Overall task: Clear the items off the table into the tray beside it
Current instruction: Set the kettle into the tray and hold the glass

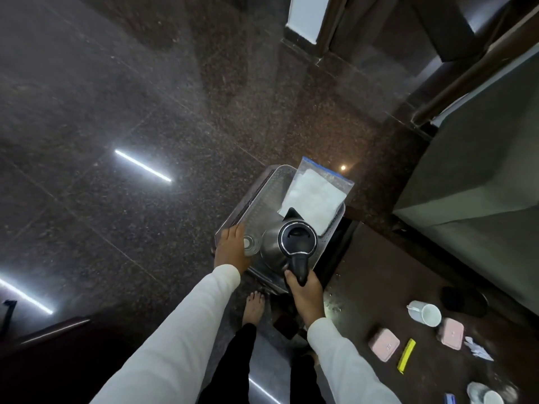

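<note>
A steel kettle (274, 243) with a black lid and handle is over the near end of the perforated metal tray (264, 196). My right hand (306, 293) grips its black handle. My left hand (232, 247) is wrapped around a clear glass (251, 244) standing in the tray beside the kettle. A zip bag with white contents (313, 196) leans on the tray's far right corner. On the dark table (379, 287) to the right remain a white mug (427, 313), two pink boxes (383, 348) (450, 333), a yellow clip (406, 356) and crumpled paper (478, 348).
The tray sits on a low stand above a polished granite floor (116, 112). My bare foot (253, 307) is below it. A black round object (463, 297) and more cups (485, 393) lie on the table. A grey covered bench (481, 170) is at right.
</note>
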